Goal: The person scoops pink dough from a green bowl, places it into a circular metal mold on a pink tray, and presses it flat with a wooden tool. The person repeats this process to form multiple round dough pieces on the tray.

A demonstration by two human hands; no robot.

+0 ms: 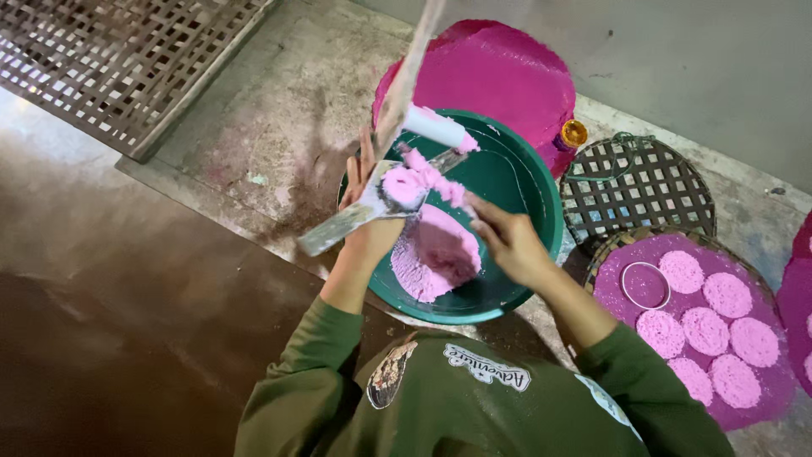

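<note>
A basin (541, 211) sits on the floor directly before the person, holding a mound of grain mixture (436, 254). The left hand (364, 182) holds a metal scoop (372, 203) above the basin; the right hand (507, 241) is at the scoop's load. Behind the basin lies a round mat (499, 76). To the right, a woven tray (609, 288) carries a ring mould (644, 284) and pressed discs (727, 294), with a lattice tray (643, 186) behind it

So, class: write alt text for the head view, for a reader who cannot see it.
A person's left hand holds a metal scoop of pink mixture over a green basin, the right hand touching it. Pink discs lie on a woven tray.
</note>
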